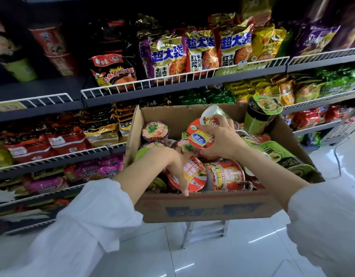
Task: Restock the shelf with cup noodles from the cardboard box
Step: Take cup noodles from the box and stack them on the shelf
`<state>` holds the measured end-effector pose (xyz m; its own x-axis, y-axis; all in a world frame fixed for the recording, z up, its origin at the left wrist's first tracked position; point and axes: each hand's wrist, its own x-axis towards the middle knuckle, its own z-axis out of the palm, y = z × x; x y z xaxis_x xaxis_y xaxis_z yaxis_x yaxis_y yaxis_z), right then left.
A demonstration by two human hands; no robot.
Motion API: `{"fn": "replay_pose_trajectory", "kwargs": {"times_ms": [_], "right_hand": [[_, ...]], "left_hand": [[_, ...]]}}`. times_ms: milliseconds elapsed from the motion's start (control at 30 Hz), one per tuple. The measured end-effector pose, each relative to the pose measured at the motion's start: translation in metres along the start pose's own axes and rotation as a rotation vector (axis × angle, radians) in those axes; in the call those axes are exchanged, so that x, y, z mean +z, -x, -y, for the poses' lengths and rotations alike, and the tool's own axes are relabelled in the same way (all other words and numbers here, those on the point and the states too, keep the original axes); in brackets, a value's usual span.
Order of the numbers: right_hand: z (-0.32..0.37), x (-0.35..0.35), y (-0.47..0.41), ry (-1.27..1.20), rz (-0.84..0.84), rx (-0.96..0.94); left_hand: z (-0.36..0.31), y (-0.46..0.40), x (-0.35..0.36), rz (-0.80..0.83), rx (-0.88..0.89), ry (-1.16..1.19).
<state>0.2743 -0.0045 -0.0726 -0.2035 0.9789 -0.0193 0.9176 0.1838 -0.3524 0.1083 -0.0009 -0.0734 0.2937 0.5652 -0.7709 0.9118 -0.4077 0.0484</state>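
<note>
An open cardboard box (208, 208) stands in front of me, filled with several cup noodles in red, green and pink. My right hand (220, 138) grips a red cup noodle (200, 136) by its lid edge, lifted above the pile, with a green cup (214, 112) just behind my fingers. My left hand (176, 166) reaches into the box and closes around another red cup noodle (192, 174) that lies on its side. A tall green cup (260, 114) stands at the box's far right corner.
Wire-fronted shelves (172, 80) ahead and to the left hold packs of instant noodles. Red and green cups (50, 47) stand on the upper left shelf. The box rests on a metal stool (204, 232) over a glossy white tiled floor (232, 254).
</note>
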Motion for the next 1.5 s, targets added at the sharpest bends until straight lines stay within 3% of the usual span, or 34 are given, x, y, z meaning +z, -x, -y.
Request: {"fn": "replay_pose_trajectory", "kwargs": {"times_ms": [67,200,633,767,900,1067,1333,1500], "right_hand": [[-0.001,0.001,0.004,-0.003,-0.010,-0.015],[-0.005,0.007,0.013,-0.056,-0.053,-0.026],[-0.004,0.005,0.025,-0.306,-0.111,0.080],[0.020,-0.003,0.024,-0.352,-0.185,0.063],[0.056,-0.015,0.009,-0.382,-0.233,0.029],[0.115,-0.010,-0.022,-0.374,-0.214,-0.079],[0.259,0.019,-0.079,-0.449,-0.184,-0.232],[0.353,0.040,-0.124,-0.515,-0.269,-0.266]], "left_hand": [[-0.001,0.002,0.005,-0.013,-0.022,-0.009],[-0.001,0.009,0.018,-0.189,0.001,0.061],[0.029,0.045,0.036,-0.762,-0.027,0.836],[0.040,0.063,0.033,-0.947,-0.062,0.941],[0.062,0.085,0.027,-1.241,-0.094,1.003],[0.111,0.115,0.028,-1.463,-0.108,0.985],[0.243,0.175,0.054,-1.593,-0.234,1.062],[0.338,0.208,0.051,-1.657,-0.251,0.999]]}}
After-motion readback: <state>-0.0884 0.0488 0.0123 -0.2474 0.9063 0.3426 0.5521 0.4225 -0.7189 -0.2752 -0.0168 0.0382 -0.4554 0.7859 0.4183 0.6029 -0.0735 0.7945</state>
